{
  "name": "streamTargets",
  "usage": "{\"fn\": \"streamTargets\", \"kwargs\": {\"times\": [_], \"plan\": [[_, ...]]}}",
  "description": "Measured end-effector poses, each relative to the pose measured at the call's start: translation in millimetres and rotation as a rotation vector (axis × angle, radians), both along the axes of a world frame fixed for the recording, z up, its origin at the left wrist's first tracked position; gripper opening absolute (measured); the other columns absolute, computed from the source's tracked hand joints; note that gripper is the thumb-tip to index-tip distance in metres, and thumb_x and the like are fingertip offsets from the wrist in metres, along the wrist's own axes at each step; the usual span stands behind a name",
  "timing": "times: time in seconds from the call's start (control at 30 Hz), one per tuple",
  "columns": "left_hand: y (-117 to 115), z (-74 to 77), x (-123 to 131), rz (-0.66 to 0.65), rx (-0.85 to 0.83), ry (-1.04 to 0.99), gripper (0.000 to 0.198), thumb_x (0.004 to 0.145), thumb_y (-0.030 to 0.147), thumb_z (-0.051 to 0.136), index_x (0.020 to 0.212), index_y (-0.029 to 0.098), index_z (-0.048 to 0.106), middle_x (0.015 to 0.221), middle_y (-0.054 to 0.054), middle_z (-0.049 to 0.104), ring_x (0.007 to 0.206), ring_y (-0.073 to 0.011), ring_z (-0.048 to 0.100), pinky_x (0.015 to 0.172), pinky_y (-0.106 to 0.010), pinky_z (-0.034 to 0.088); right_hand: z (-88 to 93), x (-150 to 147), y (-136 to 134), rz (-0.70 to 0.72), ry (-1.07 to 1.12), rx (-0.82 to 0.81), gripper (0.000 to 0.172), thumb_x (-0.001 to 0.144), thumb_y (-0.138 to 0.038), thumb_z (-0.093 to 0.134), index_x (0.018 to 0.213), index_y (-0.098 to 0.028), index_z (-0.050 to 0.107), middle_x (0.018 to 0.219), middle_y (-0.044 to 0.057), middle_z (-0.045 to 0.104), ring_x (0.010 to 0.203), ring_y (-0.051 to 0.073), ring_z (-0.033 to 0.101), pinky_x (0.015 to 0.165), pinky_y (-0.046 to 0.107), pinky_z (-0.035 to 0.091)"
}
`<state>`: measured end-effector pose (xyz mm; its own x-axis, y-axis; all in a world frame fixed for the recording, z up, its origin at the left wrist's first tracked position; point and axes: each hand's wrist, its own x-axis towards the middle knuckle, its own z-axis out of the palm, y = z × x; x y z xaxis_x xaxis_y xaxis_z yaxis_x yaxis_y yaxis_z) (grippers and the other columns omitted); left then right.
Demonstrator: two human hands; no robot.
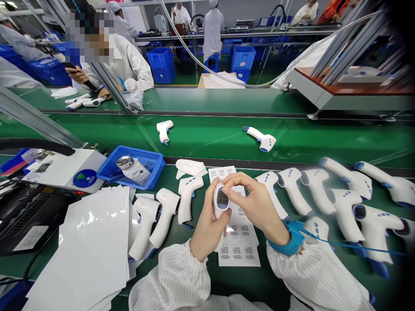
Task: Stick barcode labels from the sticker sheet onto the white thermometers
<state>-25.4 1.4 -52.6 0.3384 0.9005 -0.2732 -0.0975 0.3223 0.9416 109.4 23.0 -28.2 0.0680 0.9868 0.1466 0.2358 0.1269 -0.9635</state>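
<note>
Left hand (209, 226) and right hand (256, 203) together, clamped on an infrared thermometer (221, 201) — handle hidden, display unreadable

This is a factory floor, a production line for small electronics. Long green worktops (207, 100) run in rows, carrying many identical white handheld thermometers (164, 131). Stacked blue plastic crates (159, 65) stand between the lines, workers (212, 34) wear white coats and caps, and a blue anti-static wrist strap (288, 244) trails a cord.
</note>
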Motion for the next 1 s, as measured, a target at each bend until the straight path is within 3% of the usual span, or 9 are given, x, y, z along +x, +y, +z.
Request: {"fn": "streamTargets", "kwargs": {"times": [0.23, 0.3, 0.37, 0.43, 0.5, 0.57, 0.67, 0.8, 1.0], "plan": [[0.1, 0.8, -1.4, 0.000, -0.002, -0.027, 0.072, 0.087, 0.021, 0.056, 0.146, 0.049, 0.025, 0.159, 0.000, 0.023, 0.057, -0.0046, 0.049, 0.048, -0.025, 0.046, 0.1, -0.7, -0.2, 0.003, -0.015, 0.010, 0.010, 0.078, -0.015, 0.066, 0.073, -0.023, 0.065, 0.091, 0.001, 0.068, 0.092, 0.018, 0.064, 0.088, 0.033, 0.049], [-0.4, 2.9, -3.5, -0.011, -0.028, -0.055, 0.074, 0.086, 0.021, 0.058, 0.146, 0.047, 0.025, 0.156, -0.002, 0.029, 0.058, -0.0048, 0.050, 0.049, -0.025, 0.046, 0.1, -1.0, -0.2, 0.002, -0.017, 0.010, 0.010, 0.078, -0.015, 0.066, 0.073, -0.023, 0.065, 0.091, 0.001, 0.068, 0.092, 0.017, 0.064, 0.088, 0.033, 0.049], [-0.8, 5.0, -5.5, -0.026, -0.078, -0.094, 0.072, 0.088, 0.024, 0.056, 0.148, 0.044, 0.022, 0.139, -0.005, 0.047, 0.056, -0.0054, 0.049, 0.050, -0.024, 0.046, 0.0, -1.1, -0.2, 0.003, -0.020, 0.013, 0.009, 0.079, -0.015, 0.066, 0.073, -0.023, 0.065, 0.092, 0.001, 0.069, 0.092, 0.018, 0.064, 0.088, 0.033, 0.049], [-0.9, 6.3, -6.6, -0.027, -0.123, -0.121, 0.067, 0.092, 0.029, 0.049, 0.150, 0.042, 0.020, 0.107, -0.004, 0.060, 0.051, -0.0062, 0.047, 0.049, -0.024, 0.044, -0.1, -1.1, 0.0, 0.004, -0.024, 0.018, 0.009, 0.079, -0.015, 0.066, 0.073, -0.023, 0.065, 0.091, 0.001, 0.069, 0.092, 0.018, 0.064, 0.088, 0.033, 0.049], [-0.8, 6.4, -6.5, -0.016, -0.144, -0.126, 0.063, 0.095, 0.031, 0.044, 0.151, 0.041, 0.019, 0.083, 0.001, 0.056, 0.048, -0.0069, 0.045, 0.048, -0.022, 0.043, -0.1, -1.3, 0.5, 0.007, -0.028, 0.021, 0.009, 0.079, -0.016, 0.066, 0.073, -0.022, 0.065, 0.091, 0.001, 0.069, 0.092, 0.018, 0.064, 0.087, 0.034, 0.049], [-0.8, 5.7, -5.7, 0.000, -0.143, -0.118, 0.062, 0.095, 0.031, 0.043, 0.151, 0.041, 0.019, 0.076, 0.002, 0.051, 0.047, -0.0069, 0.044, 0.047, -0.021, 0.043, 0.0, -1.7, 1.2, 0.008, -0.029, 0.020, 0.009, 0.079, -0.016, 0.066, 0.074, -0.022, 0.065, 0.091, 0.001, 0.069, 0.091, 0.018, 0.064, 0.086, 0.034, 0.049], [-1.2, 5.0, -4.4, 0.017, -0.125, -0.104, 0.063, 0.094, 0.031, 0.044, 0.151, 0.039, 0.020, 0.079, 0.001, 0.052, 0.047, -0.0068, 0.044, 0.046, -0.022, 0.043, 0.6, -2.5, 2.0, 0.002, -0.026, 0.020, 0.009, 0.079, -0.016, 0.065, 0.073, -0.022, 0.064, 0.090, 0.001, 0.069, 0.089, 0.018, 0.064, 0.085, 0.034, 0.049], [-1.9, 6.1, -3.9, 0.027, -0.103, -0.063, 0.061, 0.094, 0.033, 0.045, 0.151, 0.038, 0.024, 0.101, -0.005, 0.058, 0.048, -0.0066, 0.046, 0.047, -0.024, 0.046, 1.1, -3.1, 2.1, 0.002, -0.028, 0.023, 0.009, 0.078, -0.015, 0.065, 0.073, -0.022, 0.064, 0.089, 0.001, 0.069, 0.089, 0.018, 0.064, 0.084, 0.034, 0.049], [-1.9, 7.8, -4.2, 0.019, -0.104, -0.058, 0.059, 0.094, 0.031, 0.042, 0.150, 0.041, 0.024, 0.130, -0.009, 0.050, 0.051, -0.0049, 0.048, 0.047, -0.024, 0.045, 1.1, -3.2, 2.3, -0.005, -0.038, 0.019, 0.010, 0.075, -0.013, 0.063, 0.071, -0.022, 0.063, 0.089, 0.001, 0.069, 0.089, 0.018, 0.064, 0.084, 0.034, 0.049]]}}
